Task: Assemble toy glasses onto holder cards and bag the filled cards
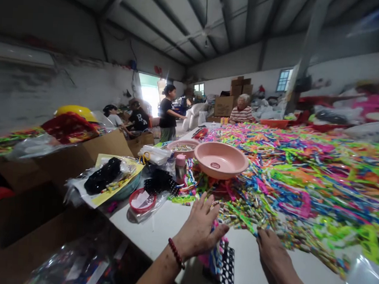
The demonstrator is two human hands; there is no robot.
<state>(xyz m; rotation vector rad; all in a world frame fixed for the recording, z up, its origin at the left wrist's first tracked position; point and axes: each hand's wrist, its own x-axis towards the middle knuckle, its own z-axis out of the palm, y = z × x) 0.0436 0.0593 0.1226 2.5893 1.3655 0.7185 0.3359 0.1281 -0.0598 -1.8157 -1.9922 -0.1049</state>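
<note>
My left hand (198, 232), a dark red bead bracelet on its wrist, hangs palm down over the white table (158, 226) with fingers stretched and thumb apart. Partly hidden beside it is a bundle of pink, blue and white strips (215, 257) at a black perforated holder (227, 268). My right hand (271, 250) has its fingers closed at the lower end of a bright green plastic strip (244, 218), whose other end reaches toward a pile of small patterned sticks (236, 213). The fingertips are partly hidden.
Colourful plastic pieces (303, 166) heap across the table's right side. A pink basin (220, 161), a bottle (180, 167) and a small red basket (142, 200) stand ahead. Cardboard boxes (79, 152) flank the left edge. Several people are farther back, one standing person (168, 113) among them.
</note>
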